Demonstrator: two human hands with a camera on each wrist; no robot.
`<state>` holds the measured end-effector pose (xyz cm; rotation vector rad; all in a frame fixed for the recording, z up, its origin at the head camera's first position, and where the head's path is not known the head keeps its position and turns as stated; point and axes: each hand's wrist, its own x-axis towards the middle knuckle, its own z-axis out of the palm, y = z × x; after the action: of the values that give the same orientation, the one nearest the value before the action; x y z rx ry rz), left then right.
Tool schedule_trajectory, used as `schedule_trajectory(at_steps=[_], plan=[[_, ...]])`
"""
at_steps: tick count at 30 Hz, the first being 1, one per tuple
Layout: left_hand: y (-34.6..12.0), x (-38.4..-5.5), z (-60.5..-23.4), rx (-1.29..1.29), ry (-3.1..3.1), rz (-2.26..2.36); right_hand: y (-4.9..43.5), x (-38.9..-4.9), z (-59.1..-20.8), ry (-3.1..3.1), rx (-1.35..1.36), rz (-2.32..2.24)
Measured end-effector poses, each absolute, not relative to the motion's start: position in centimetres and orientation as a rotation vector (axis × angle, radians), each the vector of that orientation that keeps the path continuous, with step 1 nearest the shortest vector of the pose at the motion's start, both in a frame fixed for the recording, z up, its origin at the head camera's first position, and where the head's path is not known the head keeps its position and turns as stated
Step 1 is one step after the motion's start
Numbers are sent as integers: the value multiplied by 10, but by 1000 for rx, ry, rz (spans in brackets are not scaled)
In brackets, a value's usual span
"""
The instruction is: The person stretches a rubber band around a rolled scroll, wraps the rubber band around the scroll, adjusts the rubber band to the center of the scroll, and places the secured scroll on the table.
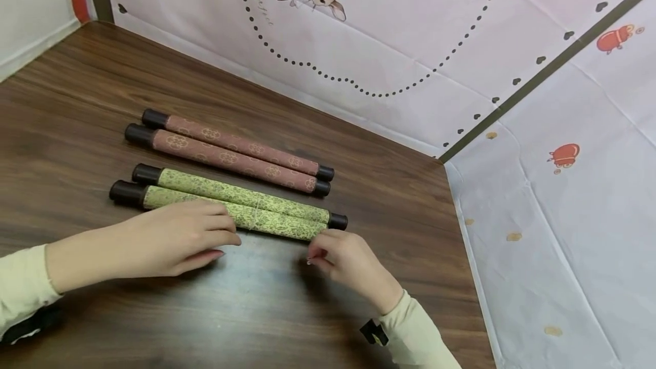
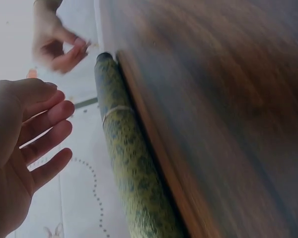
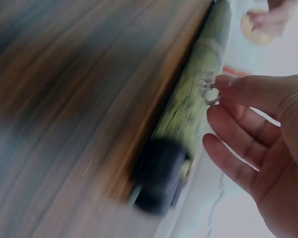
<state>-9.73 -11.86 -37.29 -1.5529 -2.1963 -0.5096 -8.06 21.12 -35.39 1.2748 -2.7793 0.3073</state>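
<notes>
The right hand [image 1: 348, 261] pinches a small metallic piece [image 3: 206, 88] between thumb and forefinger, a narrow grip — ring-like, but too blurred to make out fully. That piece is held just beside the near green roll [image 1: 287, 224], whose right end this hand hides from the head view. The left hand [image 1: 184, 238] covers part of the same roll, its grip loose and holding nothing; contact cannot be told. A thin band [image 2: 118, 110] circles the roll, which lies on the desk [image 1: 246, 323].
</notes>
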Motion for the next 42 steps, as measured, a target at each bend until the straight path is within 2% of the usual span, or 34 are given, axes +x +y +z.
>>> schedule_trajectory(at_steps=[13,21,28,35,39,42], plan=[[-81,-88,-378,-1482,-2303,-529,154,-76,-355,-2536,1520,432],[-82,-89,-378,-1440,-2249,-585,146,-73,-355,-2583,1499,436],[-95,-97,-371,-1398,-2122,-601,154,-73,-354,-2765,1362,381],[-99,-98,-374,-1625,-2038,-546,154,-77,-349,-2734,1079,860],[-95,-95,-377,-1604,-2162,-469,143,-72,-349,-2784,992,1293],[-93,-93,-378,-1529,-2241,-422,137,-65,-350,-2824,1050,1551]])
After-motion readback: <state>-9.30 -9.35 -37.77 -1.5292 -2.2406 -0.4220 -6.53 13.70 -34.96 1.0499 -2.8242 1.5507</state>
